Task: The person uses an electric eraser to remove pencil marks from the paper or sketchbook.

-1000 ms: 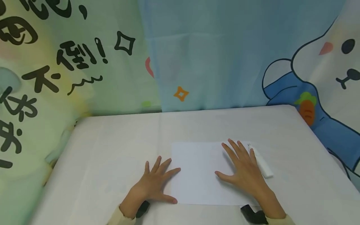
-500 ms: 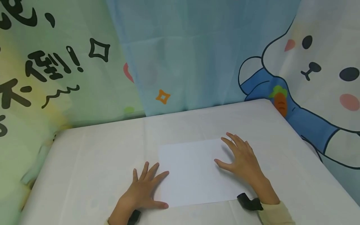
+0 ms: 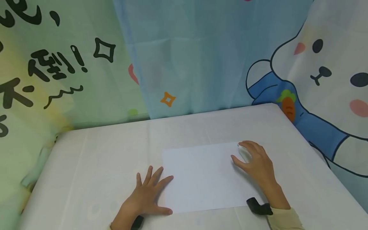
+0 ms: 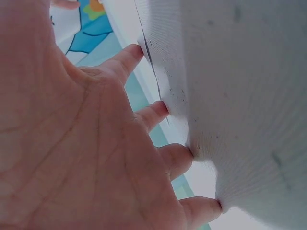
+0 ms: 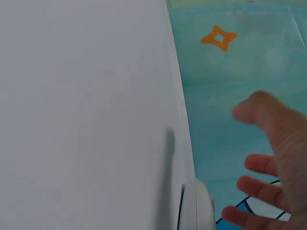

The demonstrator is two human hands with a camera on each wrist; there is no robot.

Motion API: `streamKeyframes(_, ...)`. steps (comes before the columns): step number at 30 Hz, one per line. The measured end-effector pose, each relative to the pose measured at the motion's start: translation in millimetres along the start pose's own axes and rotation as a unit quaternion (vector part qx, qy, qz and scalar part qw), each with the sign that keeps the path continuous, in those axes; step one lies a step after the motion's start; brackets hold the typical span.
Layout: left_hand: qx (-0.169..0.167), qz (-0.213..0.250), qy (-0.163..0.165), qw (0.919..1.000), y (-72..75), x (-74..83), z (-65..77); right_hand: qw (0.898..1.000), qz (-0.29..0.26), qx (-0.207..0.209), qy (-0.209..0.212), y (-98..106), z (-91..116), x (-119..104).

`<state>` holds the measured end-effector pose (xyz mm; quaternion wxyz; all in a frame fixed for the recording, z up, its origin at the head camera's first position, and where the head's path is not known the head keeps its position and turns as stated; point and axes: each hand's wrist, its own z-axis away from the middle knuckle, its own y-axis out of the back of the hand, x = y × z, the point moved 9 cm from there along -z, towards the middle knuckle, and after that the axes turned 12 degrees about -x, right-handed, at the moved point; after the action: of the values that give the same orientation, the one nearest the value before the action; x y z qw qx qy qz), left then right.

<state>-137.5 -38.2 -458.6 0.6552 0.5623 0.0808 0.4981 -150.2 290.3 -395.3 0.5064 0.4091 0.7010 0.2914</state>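
A blank white sheet of paper lies on the white-covered table. My left hand rests at its left edge with fingers spread; in the left wrist view the fingertips touch the surface. Over the sheet's right side hovers my right hand, thumb apart from loosely bent fingers. A white, elongated, smooth object shows in the gap between thumb and fingers, partly hidden by the hand. From the right wrist, that object's rounded end appears apart from the thumb and fingers.
The white table ends at the back against a hanging cloth printed with cartoons and lettering. Dark wrist-worn pieces sit under both wrists, near the paper's front edge on the right.
The head view has turned, shifting the scene. My right hand has moved slightly right, and its fingers bend more over the white object, which shows again. The left hand stays at the paper's edge.
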Motion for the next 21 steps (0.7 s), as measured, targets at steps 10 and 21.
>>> streamKeyframes(10,-0.003,-0.005,0.001,1.0,-0.2,0.8,-1.8,0.981,-0.01,-0.121,-0.15,-15,7,32)
streamKeyframes(21,0.0,0.009,0.0,1.0,-2.1,0.5,-0.7,0.967,-0.043,-0.172,-0.181,-19,10,45)
